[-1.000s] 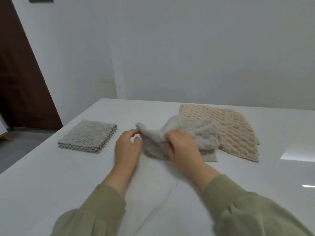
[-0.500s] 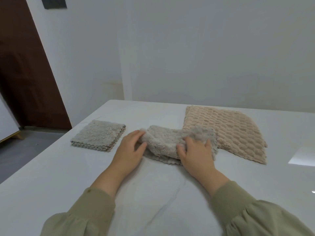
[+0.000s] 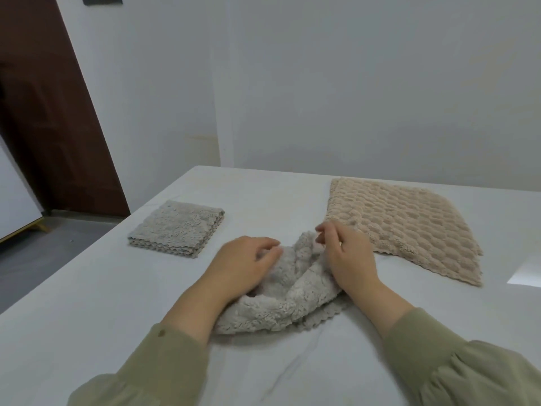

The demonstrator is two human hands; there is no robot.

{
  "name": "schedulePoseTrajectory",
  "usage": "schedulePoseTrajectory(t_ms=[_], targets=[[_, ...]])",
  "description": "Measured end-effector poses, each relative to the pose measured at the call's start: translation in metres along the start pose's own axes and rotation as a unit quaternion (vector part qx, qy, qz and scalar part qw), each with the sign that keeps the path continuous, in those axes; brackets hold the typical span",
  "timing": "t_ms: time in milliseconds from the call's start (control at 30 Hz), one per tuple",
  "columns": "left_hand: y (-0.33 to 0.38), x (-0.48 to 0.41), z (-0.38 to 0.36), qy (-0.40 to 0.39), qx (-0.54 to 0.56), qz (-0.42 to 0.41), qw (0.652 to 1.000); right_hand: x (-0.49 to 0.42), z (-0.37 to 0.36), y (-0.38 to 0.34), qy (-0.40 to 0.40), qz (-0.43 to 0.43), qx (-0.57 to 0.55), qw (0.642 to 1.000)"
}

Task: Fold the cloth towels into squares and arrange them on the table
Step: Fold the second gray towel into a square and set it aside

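Presently, mid-frame on the bench (image 3: 87, 303), the bunched grey towel (image 3: 288, 298) is clamped by curled fingers of the left hand (image 3: 244, 266) and right hand (image 3: 349, 256); a crooked square is risked if layers slip.

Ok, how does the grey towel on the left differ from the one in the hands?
The left grey towel is folded into a square; the near grey towel is bunched and rumpled. The left grey towel lies untouched; the near grey towel is held by the left hand and right hand. Both are grey, fluffy, scallop-edged.
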State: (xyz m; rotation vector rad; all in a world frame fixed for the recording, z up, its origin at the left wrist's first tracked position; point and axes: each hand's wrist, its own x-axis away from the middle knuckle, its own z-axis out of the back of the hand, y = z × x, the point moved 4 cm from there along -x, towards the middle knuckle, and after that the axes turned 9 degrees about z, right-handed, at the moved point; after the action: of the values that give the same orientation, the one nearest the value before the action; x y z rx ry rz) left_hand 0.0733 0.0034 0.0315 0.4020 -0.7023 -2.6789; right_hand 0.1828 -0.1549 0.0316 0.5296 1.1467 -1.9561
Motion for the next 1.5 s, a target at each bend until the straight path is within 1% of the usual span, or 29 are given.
schedulePoseTrajectory(t_ms=[33, 67, 133, 200, 267, 300, 367, 467, 567, 667, 800, 967, 1033, 1100, 1167, 1233, 1267, 1333, 1367, 1433, 1500], targets=[[0.002, -0.002, -0.014, -0.046, -0.057, -0.016, 0.997, -0.005, -0.001, 0.008, -0.011, -0.018, 0.025, 0.999], [0.003, -0.006, -0.028, -0.084, -0.122, -0.028, 0.989, -0.009, -0.005, 0.019, -0.045, -0.022, 0.063, 0.997], [0.000, -0.012, -0.045, -0.123, -0.210, -0.026, 0.969, -0.014, -0.017, 0.040, -0.144, -0.008, 0.145, 0.979], [-0.002, -0.019, -0.050, -0.135, -0.229, -0.006, 0.964, -0.018, -0.024, 0.052, -0.239, -0.006, 0.204, 0.949], [-0.003, -0.022, -0.052, -0.140, -0.227, 0.006, 0.964, -0.023, -0.030, 0.059, -0.303, -0.008, 0.234, 0.924], [-0.003, -0.024, -0.053, -0.142, -0.222, 0.012, 0.965, -0.025, -0.030, 0.061, -0.323, -0.013, 0.242, 0.915], [-0.003, -0.027, -0.053, -0.144, -0.214, 0.023, 0.966, -0.031, -0.028, 0.068, -0.338, -0.035, 0.256, 0.905], [-0.002, -0.037, -0.053, -0.143, -0.221, 0.033, 0.964, -0.037, -0.021, 0.081, -0.334, -0.064, 0.281, 0.897], [0.001, -0.048, -0.057, -0.135, -0.213, 0.049, 0.966, -0.040, -0.011, 0.094, -0.311, -0.103, 0.286, 0.900], [0.007, -0.061, -0.063, -0.128, -0.193, 0.056, 0.971, -0.041, 0.003, 0.110, -0.287, -0.149, 0.289, 0.901], [0.009, -0.075, -0.067, -0.111, -0.155, 0.065, 0.979, -0.041, 0.022, 0.134, -0.272, -0.199, 0.312, 0.888], [0.009, -0.082, -0.070, -0.108, -0.157, 0.067, 0.979, -0.040, 0.037, 0.152, -0.216, -0.245, 0.321, 0.889], [0.009, -0.083, -0.070, -0.105, -0.156, 0.067, 0.980, -0.041, 0.032, 0.148, -0.190, -0.251, 0.307, 0.898], [0.008, -0.081, -0.068, -0.096, -0.139, 0.068, 0.983, -0.044, 0.030, 0.143, -0.119, -0.259, 0.253, 0.925], [0.007, -0.079, -0.065, -0.073, -0.090, 0.066, 0.991, -0.045, 0.033, 0.135, -0.029, -0.258, 0.154, 0.954], [0.007, -0.074, -0.059, -0.037, 0.001, 0.070, 0.997, -0.043, 0.031, 0.127, 0.028, -0.245, 0.041, 0.968], [0.008, -0.070, -0.055, -0.012, 0.057, 0.079, 0.995, -0.041, 0.028, 0.123, 0.034, -0.242, -0.001, 0.970], [0.010, -0.057, -0.042, 0.057, 0.143, 0.092, 0.984, -0.038, 0.023, 0.109, 0.023, -0.221, -0.027, 0.975], [0.011, -0.050, -0.034, 0.099, 0.141, 0.082, 0.982, -0.037, 0.021, 0.102, 0.013, -0.208, -0.019, 0.978], [0.010, -0.039, -0.022, 0.157, 0.093, 0.058, 0.982, -0.036, 0.017, 0.086, -0.010, -0.194, 0.022, 0.981], [0.003, -0.032, -0.016, 0.159, 0.030, 0.060, 0.985, -0.033, 0.010, 0.065, -0.041, -0.158, 0.070, 0.984]])
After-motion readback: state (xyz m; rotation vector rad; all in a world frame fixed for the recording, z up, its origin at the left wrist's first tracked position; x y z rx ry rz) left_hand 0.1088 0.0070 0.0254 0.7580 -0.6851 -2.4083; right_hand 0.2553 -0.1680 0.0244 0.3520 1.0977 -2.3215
